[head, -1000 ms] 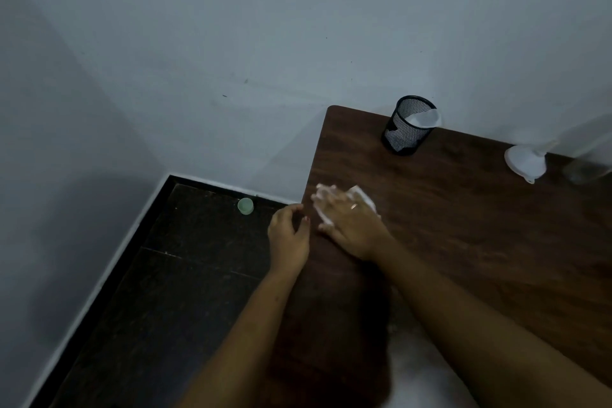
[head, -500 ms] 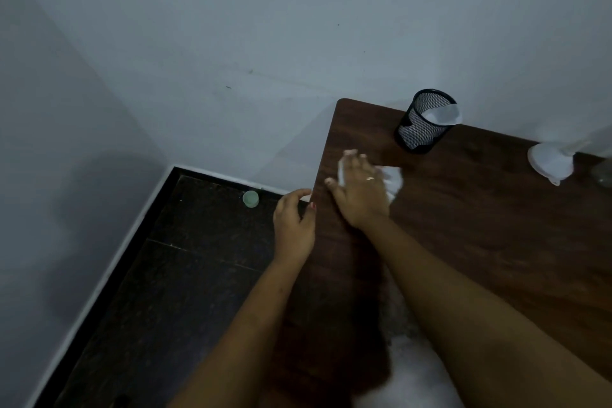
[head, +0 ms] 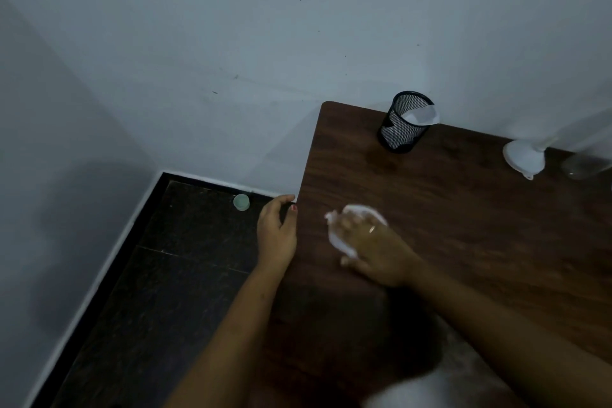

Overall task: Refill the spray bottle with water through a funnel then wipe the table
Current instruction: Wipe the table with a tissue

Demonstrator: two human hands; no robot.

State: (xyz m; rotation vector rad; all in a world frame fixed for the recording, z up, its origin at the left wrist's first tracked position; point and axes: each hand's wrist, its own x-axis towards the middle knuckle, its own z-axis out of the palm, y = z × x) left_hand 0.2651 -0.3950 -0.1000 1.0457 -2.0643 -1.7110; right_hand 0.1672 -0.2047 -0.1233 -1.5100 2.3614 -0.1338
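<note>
Head cam: R hand (head: 374,248) lies palm-down on a white cloth (head: 342,243), pressing it to the table (head: 463,235) near the left edge. Fingers look spread flat over the wad, not clenched, though motion blur makes that approx. L hand (head: 278,232) is loosely curled w/ nothing in it, thumb and fingertip touching the table edge. Half a sec. ago the cloth was farther back, nearer the mesh cup (head: 404,124). It's now drawn toward the person, so wiping strokes are under way. Funnel (head: 523,157) lies tipped beside the spray bottle (head: 586,166) at far right, so refill is probably done.
</note>
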